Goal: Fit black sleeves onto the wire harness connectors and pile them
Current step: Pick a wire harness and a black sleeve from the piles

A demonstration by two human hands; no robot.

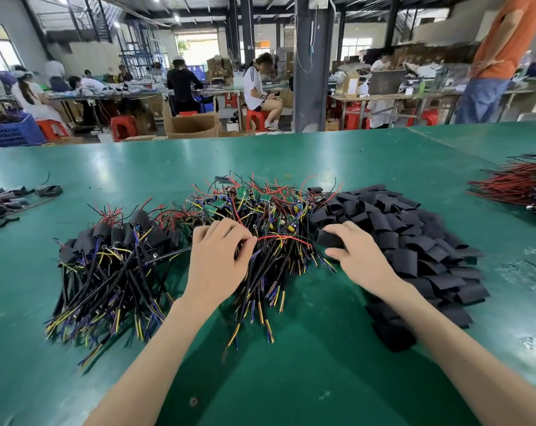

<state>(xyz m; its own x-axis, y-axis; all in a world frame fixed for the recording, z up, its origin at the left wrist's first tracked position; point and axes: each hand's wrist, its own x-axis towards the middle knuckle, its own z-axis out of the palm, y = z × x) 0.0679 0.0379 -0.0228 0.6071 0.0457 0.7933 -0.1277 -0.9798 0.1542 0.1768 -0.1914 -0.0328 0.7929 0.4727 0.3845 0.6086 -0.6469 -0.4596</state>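
The main risk is the tangle. The left hand (220, 256) has its fingertips curled in a pinch on a few harness wires (271, 238) at the near edge of the unsleeved harness heap (260, 207). The leads there cross one another thickly, so a pull would likely drag several harnesses along. That could snag a ring terminal or tug on a small green circuit board.

A second risk lies with the right hand (357, 253), which is clamped, thumb under and fingers over, on a black sleeve (329, 238). The sleeve looks flattened, so it may need opening before a board will pass through it. Whether one sleeve or two are held is hard to tell from here.

The two hands are apart, with the front of the heap between them on the green table (291, 348). The sleeve pile (414, 241) spreads just beyond and to the right of the right hand. The finished pile (113, 241) of sleeved harnesses sits just left of the left hand, near but not touching it.
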